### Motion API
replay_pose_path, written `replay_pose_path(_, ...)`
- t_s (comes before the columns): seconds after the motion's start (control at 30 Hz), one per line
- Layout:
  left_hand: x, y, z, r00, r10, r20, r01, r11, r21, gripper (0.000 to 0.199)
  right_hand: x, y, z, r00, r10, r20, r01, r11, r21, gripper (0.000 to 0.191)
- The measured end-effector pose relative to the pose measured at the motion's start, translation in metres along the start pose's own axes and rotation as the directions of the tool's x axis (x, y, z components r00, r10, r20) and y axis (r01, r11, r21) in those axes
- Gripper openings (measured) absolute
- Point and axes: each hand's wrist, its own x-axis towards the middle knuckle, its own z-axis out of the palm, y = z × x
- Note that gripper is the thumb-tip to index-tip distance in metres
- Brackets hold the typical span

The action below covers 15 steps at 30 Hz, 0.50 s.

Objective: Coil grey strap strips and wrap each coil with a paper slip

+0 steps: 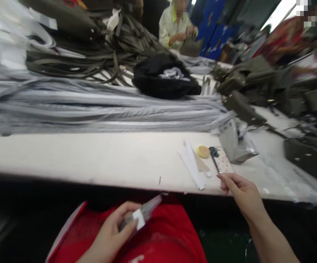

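My left hand [114, 230] is closed around a small grey folded bundle [150, 207] with a white tag [139, 219] on it, low over the red cloth on the lap. My right hand [239, 190] is at the table's front edge, thumb and fingers pinched together. Its fingertips meet the lower end of a phone-like flat thing [224, 160] with a pale patterned back and a dark edge. Whether something thin sits in that pinch I cannot make out. Left of it lie white paper strips [192, 166] and a round yellow tape roll [203, 151].
Long grey strips [106, 109] lie across the white table [92, 153]. Behind them are a black cloth bundle [163, 78] and olive straps [92, 62]. A grey pouch [233, 142] stands at right, near olive bags [243, 109]. Another person [176, 29] works across the table.
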Motion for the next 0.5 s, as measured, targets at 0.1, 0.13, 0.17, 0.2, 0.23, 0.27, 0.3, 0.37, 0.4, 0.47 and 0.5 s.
replay_pose_path(0.1, -0.012, 0.009, 0.005, 0.993, 0.072, -0.093, -0.075, 0.997, -0.028, 0.044, -0.048, -0.033, 0.076, 0.89, -0.026, 0.455, -0.029, 0.993, 0.114, 0.037)
replay_pose_path(0.13, -0.015, 0.009, 0.005, 0.99, 0.072, -0.122, -0.079, 0.996, -0.048, 0.043, -0.061, -0.042, 0.098, 0.831, -0.029, 0.556, -0.057, 0.989, 0.136, 0.036)
replay_pose_path(0.17, -0.017, 0.009, 0.005, 0.985, 0.077, -0.154, -0.087, 0.994, -0.063, 0.042, -0.072, -0.049, 0.118, 0.774, -0.03, 0.633, -0.086, 0.985, 0.153, 0.036)
replay_pose_path(0.2, -0.02, 0.007, 0.004, 0.978, 0.087, -0.192, -0.103, 0.992, -0.078, 0.04, -0.081, -0.054, 0.135, 0.723, -0.03, 0.69, -0.116, 0.98, 0.164, 0.037)
replay_pose_path(0.23, -0.023, 0.006, 0.003, 0.968, 0.098, -0.23, -0.121, 0.989, -0.086, 0.038, -0.088, -0.058, 0.149, 0.68, -0.03, 0.732, -0.141, 0.975, 0.171, 0.037)
replay_pose_path(0.27, -0.025, 0.005, 0.001, 0.957, 0.114, -0.268, -0.142, 0.986, -0.089, 0.036, -0.092, -0.061, 0.16, 0.647, -0.031, 0.762, -0.161, 0.971, 0.177, 0.038)
replay_pose_path(0.3, -0.028, 0.004, 0.0, 0.944, 0.13, -0.303, -0.164, 0.983, -0.087, 0.034, -0.095, -0.063, 0.169, 0.623, -0.034, 0.781, -0.174, 0.968, 0.181, 0.04)
replay_pose_path(0.37, -0.032, 0.002, -0.002, 0.922, 0.157, -0.355, -0.194, 0.979, -0.07, 0.031, -0.098, -0.066, 0.18, 0.595, -0.031, 0.803, -0.186, 0.967, 0.175, 0.042)
replay_pose_path(0.4, -0.033, 0.001, -0.003, 0.914, 0.17, -0.368, -0.206, 0.977, -0.059, 0.029, -0.098, -0.067, 0.183, 0.587, -0.023, 0.809, -0.189, 0.968, 0.165, 0.043)
replay_pose_path(0.47, -0.033, -0.001, -0.004, 0.903, 0.195, -0.383, -0.225, 0.974, -0.033, 0.027, -0.098, -0.068, 0.187, 0.579, -0.002, 0.816, -0.192, 0.972, 0.139, 0.043)
replay_pose_path(0.5, -0.033, -0.003, -0.005, 0.901, 0.206, -0.383, -0.231, 0.973, -0.022, 0.026, -0.098, -0.068, 0.189, 0.577, 0.008, 0.816, -0.191, 0.973, 0.126, 0.043)
